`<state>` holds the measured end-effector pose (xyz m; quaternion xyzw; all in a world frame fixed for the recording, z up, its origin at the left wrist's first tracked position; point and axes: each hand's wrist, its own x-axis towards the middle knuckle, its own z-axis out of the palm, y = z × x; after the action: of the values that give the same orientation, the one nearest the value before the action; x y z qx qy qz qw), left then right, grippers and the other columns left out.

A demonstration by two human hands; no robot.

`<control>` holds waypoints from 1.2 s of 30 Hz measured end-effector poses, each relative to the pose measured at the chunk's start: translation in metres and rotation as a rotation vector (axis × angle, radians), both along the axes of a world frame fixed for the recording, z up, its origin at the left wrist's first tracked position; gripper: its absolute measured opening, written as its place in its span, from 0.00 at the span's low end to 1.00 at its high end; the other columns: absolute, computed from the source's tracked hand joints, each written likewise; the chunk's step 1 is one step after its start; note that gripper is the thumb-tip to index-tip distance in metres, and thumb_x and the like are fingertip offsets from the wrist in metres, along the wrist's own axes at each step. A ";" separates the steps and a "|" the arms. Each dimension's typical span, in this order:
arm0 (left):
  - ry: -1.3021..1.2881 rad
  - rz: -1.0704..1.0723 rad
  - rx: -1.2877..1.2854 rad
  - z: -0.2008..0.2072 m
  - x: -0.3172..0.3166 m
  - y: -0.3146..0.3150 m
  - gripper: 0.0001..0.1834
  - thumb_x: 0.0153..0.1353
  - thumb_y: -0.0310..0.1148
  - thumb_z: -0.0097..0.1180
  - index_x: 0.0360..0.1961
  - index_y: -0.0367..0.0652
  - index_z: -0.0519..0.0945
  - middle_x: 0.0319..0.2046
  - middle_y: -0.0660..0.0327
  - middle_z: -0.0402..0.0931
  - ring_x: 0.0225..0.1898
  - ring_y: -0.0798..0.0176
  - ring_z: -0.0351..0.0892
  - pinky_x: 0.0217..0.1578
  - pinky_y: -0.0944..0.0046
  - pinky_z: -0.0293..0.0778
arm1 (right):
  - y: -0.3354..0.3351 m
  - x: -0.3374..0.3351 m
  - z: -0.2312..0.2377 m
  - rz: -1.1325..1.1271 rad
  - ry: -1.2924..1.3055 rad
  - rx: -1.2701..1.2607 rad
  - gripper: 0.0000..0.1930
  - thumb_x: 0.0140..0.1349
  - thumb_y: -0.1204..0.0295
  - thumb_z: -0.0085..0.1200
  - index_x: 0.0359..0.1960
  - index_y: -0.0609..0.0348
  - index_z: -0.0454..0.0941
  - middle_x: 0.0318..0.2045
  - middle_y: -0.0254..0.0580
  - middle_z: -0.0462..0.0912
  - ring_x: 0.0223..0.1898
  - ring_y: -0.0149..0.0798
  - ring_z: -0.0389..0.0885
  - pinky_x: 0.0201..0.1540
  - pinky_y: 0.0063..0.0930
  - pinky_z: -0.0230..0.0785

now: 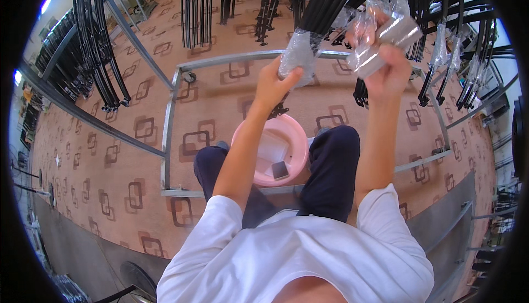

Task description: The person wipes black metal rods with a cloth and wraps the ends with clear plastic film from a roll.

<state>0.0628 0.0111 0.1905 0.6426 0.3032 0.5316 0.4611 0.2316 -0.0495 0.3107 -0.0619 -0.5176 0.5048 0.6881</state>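
Note:
My left hand (274,87) is closed around the lower end of a bundle of black tubes (325,11), where clear plastic wrap (300,55) covers it. To the right, my right hand (387,74) grips a roll of clear film (399,33), its shiny plastic catching the light. Skin-coloured fingers (363,30) show behind the film; whose they are I cannot tell. Below my left hand, a round pink tub (298,132) stands between my knees, with a white piece (271,148) and a small dark block (280,170) inside.
A grey metal frame (169,121) with casters surrounds the tub on the patterned floor. Black tubes (197,11) hang in several bunches ahead and at the left; others (441,55) at the right have plastic-wrapped ends. A slanting metal bar (93,118) runs along the left.

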 end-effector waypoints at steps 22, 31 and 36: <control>0.687 -0.749 0.406 0.084 0.042 0.018 0.06 0.49 0.25 0.54 0.30 0.37 0.75 0.26 0.59 0.75 0.28 0.68 0.73 0.32 0.68 0.69 | -0.030 0.045 -0.106 0.001 -0.164 -0.397 0.27 0.27 0.71 0.50 0.37 0.65 0.70 0.32 0.47 0.71 0.28 0.35 0.68 0.36 0.26 0.60; 0.561 -0.413 0.569 0.058 0.054 0.006 0.07 0.52 0.28 0.50 0.28 0.38 0.66 0.20 0.53 0.71 0.23 0.55 0.72 0.26 0.63 0.66 | -0.040 0.021 -0.110 0.088 -0.005 -0.356 0.24 0.35 0.72 0.51 0.39 0.65 0.69 0.28 0.43 0.74 0.34 0.34 0.71 0.39 0.25 0.62; 0.658 -0.297 0.684 0.028 0.065 0.036 0.06 0.53 0.28 0.49 0.28 0.39 0.65 0.20 0.52 0.71 0.24 0.49 0.71 0.26 0.60 0.66 | -0.085 -0.016 -0.066 0.109 -0.699 0.136 0.27 0.37 0.69 0.60 0.42 0.61 0.67 0.26 0.35 0.72 0.30 0.27 0.71 0.33 0.19 0.62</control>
<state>0.1280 0.0470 0.2184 0.9270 0.1459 0.2982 0.1747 0.2154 -0.1342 0.2443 -0.1572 -0.7565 0.4534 0.4443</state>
